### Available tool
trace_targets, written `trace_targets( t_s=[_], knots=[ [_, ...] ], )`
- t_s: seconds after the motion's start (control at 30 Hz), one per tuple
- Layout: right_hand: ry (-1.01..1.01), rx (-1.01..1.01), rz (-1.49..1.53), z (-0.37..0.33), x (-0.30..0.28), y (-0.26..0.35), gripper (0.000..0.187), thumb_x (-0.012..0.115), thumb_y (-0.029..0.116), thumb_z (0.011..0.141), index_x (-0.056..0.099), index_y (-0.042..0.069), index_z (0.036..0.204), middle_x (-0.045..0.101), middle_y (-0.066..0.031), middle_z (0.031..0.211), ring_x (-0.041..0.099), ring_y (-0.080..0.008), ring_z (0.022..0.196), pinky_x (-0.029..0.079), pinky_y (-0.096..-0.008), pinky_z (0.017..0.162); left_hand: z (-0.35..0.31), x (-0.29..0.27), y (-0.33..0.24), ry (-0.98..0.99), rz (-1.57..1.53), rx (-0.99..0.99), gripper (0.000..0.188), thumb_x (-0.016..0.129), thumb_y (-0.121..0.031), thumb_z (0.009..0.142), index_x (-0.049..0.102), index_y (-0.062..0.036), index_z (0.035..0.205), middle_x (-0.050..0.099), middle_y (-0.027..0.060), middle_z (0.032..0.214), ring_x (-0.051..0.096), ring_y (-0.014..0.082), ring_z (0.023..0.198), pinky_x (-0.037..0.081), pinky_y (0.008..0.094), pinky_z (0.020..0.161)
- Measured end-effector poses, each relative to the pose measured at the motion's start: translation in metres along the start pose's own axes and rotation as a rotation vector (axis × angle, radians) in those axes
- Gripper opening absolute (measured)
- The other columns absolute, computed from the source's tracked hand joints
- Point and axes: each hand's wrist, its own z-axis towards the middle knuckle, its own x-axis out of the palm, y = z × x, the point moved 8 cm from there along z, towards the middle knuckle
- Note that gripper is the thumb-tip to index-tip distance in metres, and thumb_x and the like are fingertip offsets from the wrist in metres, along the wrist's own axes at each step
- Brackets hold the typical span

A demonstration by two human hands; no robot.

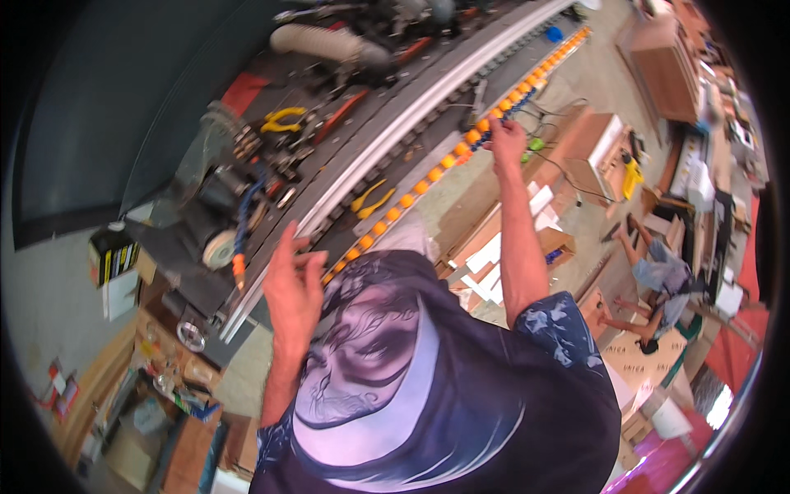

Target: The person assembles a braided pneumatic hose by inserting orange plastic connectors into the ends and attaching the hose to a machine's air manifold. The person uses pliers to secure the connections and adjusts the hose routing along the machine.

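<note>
1. left hand (293, 276): loosely open, fingers part bent and spread, no object seen in it; at the near end of the white strip, contact cannot be told
2. right hand (508, 144): fingers bent, fingertips at the roller row; whether they grip it or only touch it cannot be told
3. roller row (421, 187): orange rollers in a long line, running slantwise from beside the left hand, past the right hand, to the upper right
4. white strip (370, 155): long, along the machine, roughly alongside the roller row, on its far side
5. pliers, two: yellow pliers (282, 120) among parts on the machine; open-handled pliers (373, 200), also yellow, between white strip and roller row
6. ribbed hose (317, 41): pale, at the top of the machine
7. jointed nozzle (241, 239): blue with orange tip, beyond the left hand, near a pale wheel (220, 249)
8. blue knob (554, 34): near the far end of the roller row
9. co-worker (662, 280): at right, well apart, among boards and boxes
</note>
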Motion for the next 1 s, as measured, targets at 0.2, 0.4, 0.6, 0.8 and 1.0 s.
trace_targets(
  t_s=[0.2, 0.4, 0.6, 0.8, 1.0],
  knots=[
    [-0.076, 0.004, -0.341, 0.051, -0.013, 0.030, 0.046, 0.085, 0.034, 0.090, 0.067, -0.007, 0.101, 0.068, -0.0104, 0.082, 0.065, -0.0164, 0.057, 0.057, -0.0320, 0.049, 0.022, 0.028, 0.033, -0.114, -0.226, 0.116, 0.031, 0.071, -0.006, 0.101, 0.065, 0.0006, 0.130, 0.068, 0.0105, 0.113, 0.074, 0.0150, 0.088, 0.061, 0.0268, 0.067],
    [-0.011, 0.013, -0.475, 0.112, 0.010, 0.032, 0.047, 0.085, 0.040, 0.088, 0.071, -0.006, 0.091, 0.071, -0.0117, 0.075, 0.070, -0.0222, 0.055, 0.059, -0.0360, 0.054, 0.029, 0.027, 0.025, -0.141, -0.467, 0.164, 0.019, 0.064, -0.010, 0.107, 0.063, 0.0009, 0.122, 0.068, 0.0112, 0.113, 0.073, 0.0150, 0.085, 0.060, 0.0262, 0.066],
    [-0.059, -0.029, -0.773, 0.177, 0.008, -0.018, 0.056, 0.083, 0.049, 0.084, 0.076, -0.007, 0.093, 0.078, -0.0256, 0.096, 0.076, -0.0419, 0.096, 0.060, -0.0487, 0.087, 0.046, 0.008, 0.009, -0.274, -0.607, 0.224, 0.016, 0.064, -0.012, 0.107, 0.067, -0.0026, 0.120, 0.070, 0.0053, 0.094, 0.062, 0.0073, 0.069, 0.049, 0.0224, 0.060],
    [-0.041, -0.142, -0.841, 0.155, 0.024, 0.004, 0.057, 0.082, 0.046, 0.085, 0.072, -0.006, 0.104, 0.075, -0.0302, 0.108, 0.072, -0.0460, 0.106, 0.057, -0.0494, 0.093, 0.056, 0.009, 0.015, -0.335, -0.455, 0.127, 0.015, 0.074, -0.013, 0.102, 0.076, 0.0004, 0.107, 0.071, 0.0001, 0.087, 0.063, 0.0048, 0.071, 0.052, 0.0217, 0.062],
    [-0.157, -0.332, -0.835, 0.127, 0.027, 0.020, 0.067, 0.081, 0.046, 0.086, 0.058, -0.006, 0.121, 0.071, -0.0314, 0.113, 0.069, -0.0486, 0.109, 0.055, -0.0527, 0.095, 0.067, 0.026, 0.013, -0.179, -0.617, 0.093, 0.020, 0.072, -0.006, 0.101, 0.069, 0.0040, 0.118, 0.075, 0.0083, 0.098, 0.071, 0.0112, 0.080, 0.061, 0.0271, 0.073]
  ],
)
